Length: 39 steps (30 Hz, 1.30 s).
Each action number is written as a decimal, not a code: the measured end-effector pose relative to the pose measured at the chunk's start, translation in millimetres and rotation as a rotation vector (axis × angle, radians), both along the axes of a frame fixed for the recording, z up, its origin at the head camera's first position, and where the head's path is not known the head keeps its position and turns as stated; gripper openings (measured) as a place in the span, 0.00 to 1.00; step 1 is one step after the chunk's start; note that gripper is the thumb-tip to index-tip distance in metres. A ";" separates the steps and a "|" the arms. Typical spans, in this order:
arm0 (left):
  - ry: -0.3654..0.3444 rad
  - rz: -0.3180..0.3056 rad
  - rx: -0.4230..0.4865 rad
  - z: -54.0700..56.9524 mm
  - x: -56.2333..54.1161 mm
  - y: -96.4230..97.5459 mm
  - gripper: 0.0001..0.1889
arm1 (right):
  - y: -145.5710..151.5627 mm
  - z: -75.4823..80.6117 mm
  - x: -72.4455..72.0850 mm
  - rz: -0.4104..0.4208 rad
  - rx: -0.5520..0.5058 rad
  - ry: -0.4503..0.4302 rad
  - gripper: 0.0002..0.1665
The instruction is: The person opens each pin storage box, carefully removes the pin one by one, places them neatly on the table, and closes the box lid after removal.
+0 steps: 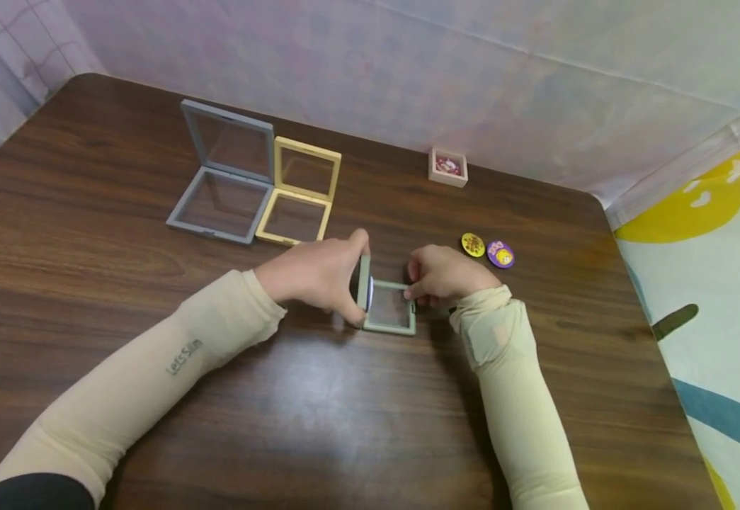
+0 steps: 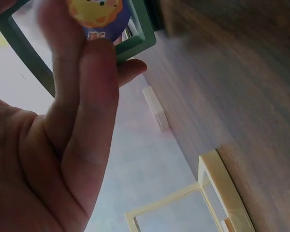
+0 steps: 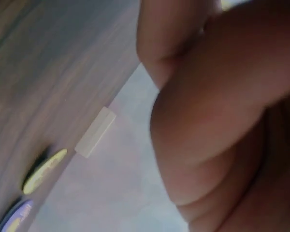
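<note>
A small green display frame point(image 1: 390, 329) with clear film stands opened on the table, one half flat and the other upright. My left hand point(image 1: 319, 273) grips the upright half between thumb and fingers. Against its inner side sits a round badge point(image 1: 371, 294), edge-on in the head view. In the left wrist view the badge point(image 2: 99, 17) shows purple with a yellow animal face, partly behind the fingers. My right hand point(image 1: 442, 273) holds the flat half by its right edge, thumb on the rim. Its fingertips are hidden in the right wrist view.
Two larger frames, grey point(image 1: 209, 234) and yellow point(image 1: 289, 239), stand open at the back left. A pale square box point(image 1: 448, 180) with a red-and-white item inside is near the wall. Yellow point(image 1: 473, 245) and purple point(image 1: 500, 254) badges lie right of my right hand.
</note>
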State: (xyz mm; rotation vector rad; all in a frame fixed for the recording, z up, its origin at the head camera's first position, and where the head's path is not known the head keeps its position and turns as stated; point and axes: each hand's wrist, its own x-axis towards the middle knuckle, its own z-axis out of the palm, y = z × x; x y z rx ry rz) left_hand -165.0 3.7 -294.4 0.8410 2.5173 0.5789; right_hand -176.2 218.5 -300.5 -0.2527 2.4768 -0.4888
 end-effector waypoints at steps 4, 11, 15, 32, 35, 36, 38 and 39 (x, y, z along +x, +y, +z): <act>-0.023 0.004 0.019 0.2 -1.5 -0.9 0.39 | -1.2 0.2 -0.7 -0.008 0.014 0.006 0.12; 0.014 -0.004 0.019 -1.7 0.4 0.2 0.39 | -2.5 0.8 1.4 0.041 0.032 0.024 0.10; 0.001 -0.007 0.029 -1.6 1.4 1.9 0.39 | -2.5 0.9 2.1 0.055 0.036 0.021 0.09; 0.021 0.001 0.016 -0.8 4.8 2.4 0.39 | -8.6 10.0 9.1 -0.025 0.017 -0.044 0.31; 0.027 -0.007 0.023 -1.5 5.0 2.3 0.39 | -14.9 14.0 13.8 0.019 0.014 0.000 0.32; 0.028 -0.008 0.025 -1.5 5.0 2.2 0.39 | -17.0 14.5 14.9 0.044 0.012 0.012 0.31; 0.031 -0.007 0.026 -1.8 4.7 2.0 0.39 | -20.9 15.8 16.5 0.083 -0.001 0.018 0.27; 0.033 -0.005 0.022 -1.7 4.4 1.8 0.39 | -22.0 15.9 16.8 0.093 -0.013 0.003 0.26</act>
